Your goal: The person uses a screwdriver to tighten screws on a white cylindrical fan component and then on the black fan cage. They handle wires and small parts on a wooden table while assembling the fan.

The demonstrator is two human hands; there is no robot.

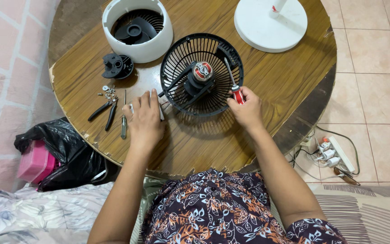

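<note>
Grille (201, 74) black rear fan guard with motor, mid worktop (290, 81) | right hand (248, 110) closed on red-handled screwdriver (233, 86), shaft angled into guard at the motor | left hand (144, 119) flat, fingers spread, pressing white part beside guard's left edge, likely steadying | pliers (104, 111), loose screws (109, 91) parked left, within reach.

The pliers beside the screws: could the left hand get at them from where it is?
Probably yes. The pliers lie bare on the table, just beside the left hand, with only a thin screwdriver between.
</note>
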